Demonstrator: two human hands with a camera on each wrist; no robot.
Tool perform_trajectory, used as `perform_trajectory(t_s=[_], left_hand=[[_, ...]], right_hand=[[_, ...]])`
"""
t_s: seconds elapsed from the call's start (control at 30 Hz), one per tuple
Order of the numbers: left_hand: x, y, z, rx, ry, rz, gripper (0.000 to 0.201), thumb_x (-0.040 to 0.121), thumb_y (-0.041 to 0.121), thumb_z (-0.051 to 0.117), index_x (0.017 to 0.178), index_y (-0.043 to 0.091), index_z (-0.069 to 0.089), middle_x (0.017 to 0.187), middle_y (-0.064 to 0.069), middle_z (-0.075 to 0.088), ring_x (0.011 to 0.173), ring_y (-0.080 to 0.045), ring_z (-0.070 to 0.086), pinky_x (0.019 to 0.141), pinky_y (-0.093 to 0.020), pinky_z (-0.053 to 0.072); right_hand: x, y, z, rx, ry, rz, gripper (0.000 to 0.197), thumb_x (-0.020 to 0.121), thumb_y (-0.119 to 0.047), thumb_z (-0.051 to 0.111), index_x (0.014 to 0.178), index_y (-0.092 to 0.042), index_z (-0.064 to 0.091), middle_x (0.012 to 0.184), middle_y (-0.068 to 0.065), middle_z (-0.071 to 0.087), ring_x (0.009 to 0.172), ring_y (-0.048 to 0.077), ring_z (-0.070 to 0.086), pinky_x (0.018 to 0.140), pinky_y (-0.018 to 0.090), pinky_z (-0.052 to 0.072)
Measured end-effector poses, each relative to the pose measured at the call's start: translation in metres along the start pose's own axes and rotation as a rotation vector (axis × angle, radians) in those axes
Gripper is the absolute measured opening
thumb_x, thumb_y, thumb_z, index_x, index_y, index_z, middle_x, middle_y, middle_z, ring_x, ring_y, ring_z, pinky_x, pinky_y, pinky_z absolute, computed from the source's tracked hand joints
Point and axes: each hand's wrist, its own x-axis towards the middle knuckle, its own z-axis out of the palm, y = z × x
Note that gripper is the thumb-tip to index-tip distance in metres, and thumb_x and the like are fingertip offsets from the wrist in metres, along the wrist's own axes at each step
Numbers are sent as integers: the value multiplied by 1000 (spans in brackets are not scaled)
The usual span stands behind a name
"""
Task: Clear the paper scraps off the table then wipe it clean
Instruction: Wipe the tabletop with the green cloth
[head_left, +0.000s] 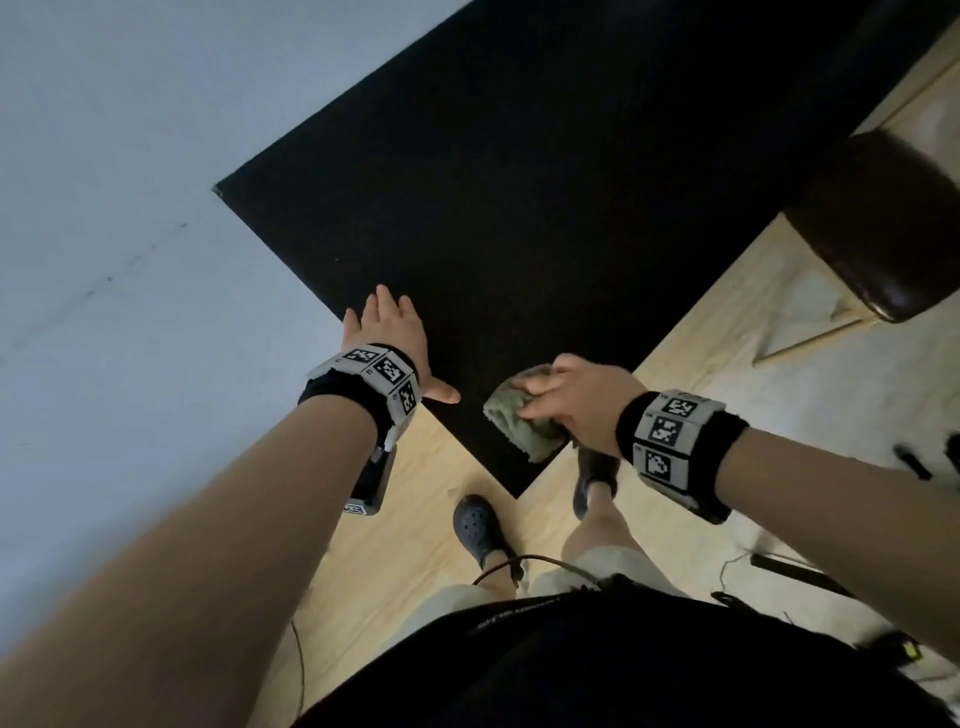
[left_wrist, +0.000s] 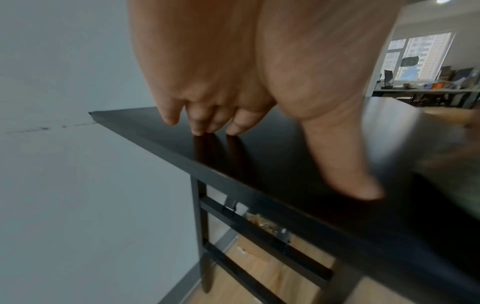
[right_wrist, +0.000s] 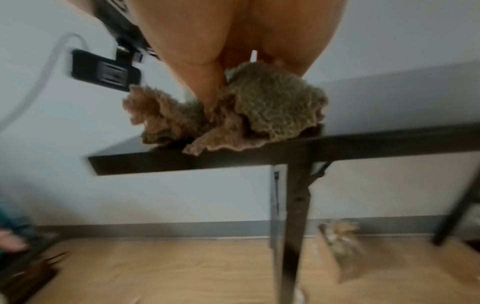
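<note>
Head view: right hand (head_left: 576, 400) grips cloth (head_left: 519, 415) on table (head_left: 519, 182)

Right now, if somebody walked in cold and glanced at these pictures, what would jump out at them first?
Probably the two hands at the near corner of the bare black rectangular table. The right hand grips a crumpled grey-green terry cloth at the table's edge, while the left hand rests its fingertips on the glossy top beside the pale wall. No paper scraps show on the tabletop.

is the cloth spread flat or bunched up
Bunched up: the cloth sits crumpled in ruffled folds under the right hand at the table edge.
</note>
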Motion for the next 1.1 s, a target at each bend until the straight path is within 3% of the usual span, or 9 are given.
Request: perform_trajectory(t_s=[0.2, 0.27, 0.37, 0.47, 0.63, 0.73, 0.8, 0.97, 1.1], left_hand=[[-19, 38, 17, 34, -38, 189, 134, 60, 63, 76, 150, 6, -6, 156, -17, -15, 146, -29, -8, 119, -45, 4], [-19, 45, 19, 70, -42, 189, 135, 61, 61, 77, 149, 4, -9, 156, -17, -17, 145, -29, -10, 119, -44, 3], [-18, 50, 18, 136, -53, 161, 139, 60, 62, 77, 148, 1, -11, 155, -19, -18, 145, -30, -10, 119, -44, 3], [-17, 56, 13, 167, -78, 142, 140, 59, 61, 79, 148, 0, -11, 155, -21, -18, 145, -32, -10, 119, -44, 4], [-16, 63, 8, 178, -86, 111, 141, 58, 59, 80, 148, -1, -11, 155, -21, -17, 145, -32, -10, 119, -44, 3], [-16, 68, 6, 189, -92, 98, 141, 57, 60, 80, 148, -1, -10, 155, -20, -17, 145, -31, -10, 119, -43, 2], [-15, 75, 1, 192, -96, 90, 141, 57, 59, 80, 147, -1, -11, 155, -21, -17, 145, -31, -10, 119, -43, 3], [-13, 81, -2, 137, -86, 53, 140, 59, 60, 79, 148, 1, -11, 156, -18, -17, 146, -29, -8, 119, -42, 4], [-19, 66, 2, 64, -51, 59, 129, 66, 63, 72, 150, 6, -7, 157, -13, -14, 146, -25, -5, 119, -42, 4]], right_hand=[[10, 43, -10, 153, 144, 498, 52, 94, -16, 49, 143, -29, 37, 153, -7, 26, 127, 25, 34, 108, 34, 35], [11, 19, -1, 142, 126, 463, 51, 92, -21, 48, 141, -30, 38, 151, -3, 29, 129, 26, 32, 109, 40, 35], [-4, -16, 15, 84, 103, 225, 51, 95, -21, 46, 143, -33, 33, 155, -8, 22, 129, 22, 31, 106, 35, 35], [-10, -3, 15, 38, 93, 154, 58, 96, -18, 47, 146, -37, 26, 158, -14, 13, 129, 19, 28, 106, 32, 37], [-12, 81, -13, 122, 180, 508, 50, 95, -15, 50, 142, -29, 39, 154, -5, 28, 127, 25, 36, 106, 30, 33], [-14, 89, -18, 165, 201, 642, 50, 94, -18, 48, 142, -23, 38, 151, 1, 31, 125, 27, 37, 105, 32, 33], [-9, 68, -13, 169, 200, 596, 49, 93, -21, 48, 141, -24, 39, 148, 3, 32, 126, 28, 34, 105, 37, 34], [-6, 38, 2, 137, 177, 139, 53, 93, -17, 48, 143, -30, 35, 154, -7, 25, 130, 22, 32, 103, 35, 41], [16, 72, -22, 107, 174, 234, 55, 90, -20, 57, 140, -33, 38, 152, -9, 29, 123, 21, 39, 98, 35, 45]])
